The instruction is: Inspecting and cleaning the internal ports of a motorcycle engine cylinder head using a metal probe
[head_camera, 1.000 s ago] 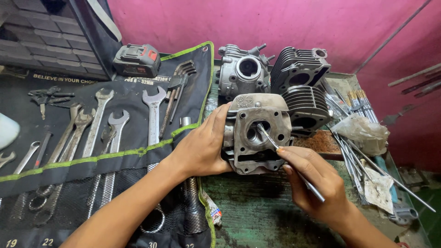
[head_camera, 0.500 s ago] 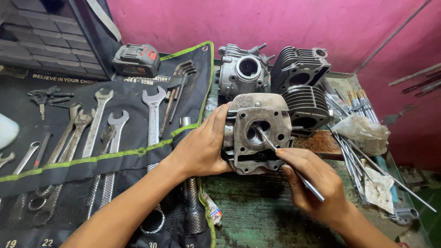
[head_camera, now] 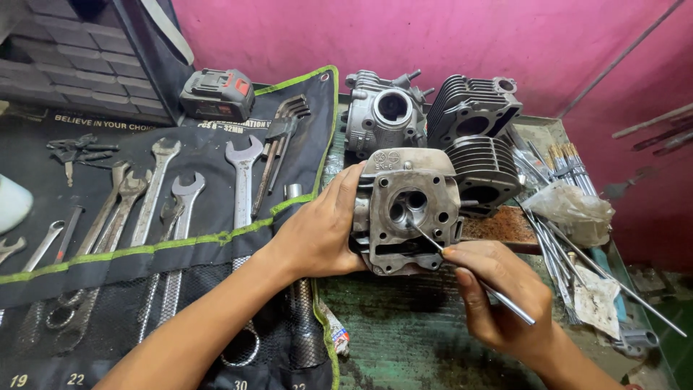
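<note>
My right hand [head_camera: 498,300] pinches a thin metal rod [head_camera: 469,276] slanting up-left into the cylinder head [head_camera: 408,209], which my left hand [head_camera: 317,231] grips from its left side

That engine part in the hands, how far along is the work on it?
Done, by the look: the cylinder head is off its engine, stood on edge on the bench. In hand: the left hand steadies it while the right hand holds a thin metal rod with its tip in the central chamber. Left: hard to judge; another head and two finned cylinders wait behind, untouched.
</note>
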